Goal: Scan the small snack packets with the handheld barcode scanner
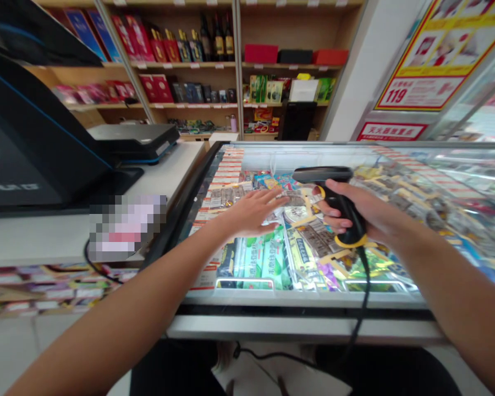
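In my right hand (346,206) is a black and yellow barcode scanner (348,220), its head pointing left and its cord hanging down from the handle. My left hand (253,212) reaches over the freezer with fingers stretched out and nothing in them. Below both hands is a glass-topped chest freezer (268,311). Green ice-cream packets (262,256) lie inside it under my left hand. Yellow packets (301,250) sit to their right, beneath the scanner. I cannot tell whether my left hand touches the glass.
At left a white counter (20,242) carries a dark checkout terminal (33,132), a scale (136,137) and a pixelated object (127,225) with a cable. Shelves (185,66) with bottles and boxes stand behind. The scanner's cord (365,297) runs down past the freezer's front edge.
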Motion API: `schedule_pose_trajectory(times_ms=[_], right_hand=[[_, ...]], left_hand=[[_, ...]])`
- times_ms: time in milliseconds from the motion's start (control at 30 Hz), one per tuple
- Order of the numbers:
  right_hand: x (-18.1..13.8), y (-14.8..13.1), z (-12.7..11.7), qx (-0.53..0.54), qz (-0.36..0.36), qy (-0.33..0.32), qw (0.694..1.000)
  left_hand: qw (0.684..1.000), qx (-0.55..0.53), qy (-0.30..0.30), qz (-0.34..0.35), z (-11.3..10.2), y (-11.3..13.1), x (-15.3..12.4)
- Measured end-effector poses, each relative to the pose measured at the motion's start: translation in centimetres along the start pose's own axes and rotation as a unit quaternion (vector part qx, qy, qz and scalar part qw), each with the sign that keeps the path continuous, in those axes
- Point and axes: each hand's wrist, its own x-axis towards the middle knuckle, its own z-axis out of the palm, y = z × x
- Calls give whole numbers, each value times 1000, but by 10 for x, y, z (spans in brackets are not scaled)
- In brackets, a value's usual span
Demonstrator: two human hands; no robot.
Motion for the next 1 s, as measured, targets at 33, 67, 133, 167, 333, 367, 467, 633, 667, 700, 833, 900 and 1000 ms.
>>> schedule_pose_trajectory(times_ms=[33, 67, 133, 167, 333, 367, 467, 633, 667, 700, 833, 900, 1000], right_hand=[[-1, -1, -2, -32, 0, -4, 999], [-3, -2, -5, -67, 1, -10, 998], [-6, -5, -12, -129, -3, -27, 991], [-8, -6, -16, -152, -8, -37, 988], [-12, -11, -33, -270, -32, -43, 962], [-12, -11, -34, -296, -30, -36, 954], [-12, -9, -32, -327, -10, -27, 945], [-15, -7, -21, -257, 31, -25, 966], [-16, -7, -19, -250, 36, -25, 967], [-16, -7, -19, -245, 39, -26, 968], [-16, -8, -19, -227, 34, -26, 973], [-14, -7, -21, -225, 26, -19, 974], [-11, -7, -24, -209, 2, 17, 978]], left_hand=[[1000, -1, -5, 17, 1, 6, 3], [1000, 2, -5, 22, 2, 10, 5], [1000, 15, 2, 13, 0, 13, 7], [1000, 20, 6, 8, -2, 12, 6], [1000, 16, -3, -1, -13, -6, -4], [1000, 14, -6, -5, -15, -9, -7], [1000, 12, -10, -18, -16, -16, -11], [1000, 3, -2, -22, -16, -16, -11], [1000, 0, -1, -23, -16, -15, -10], [1000, -1, 0, -24, -16, -15, -10], [1000, -1, -2, -21, -17, -18, -11], [1000, 3, -7, -26, -19, -20, -13], [998, 32, -3, -49, -21, -14, -13]])
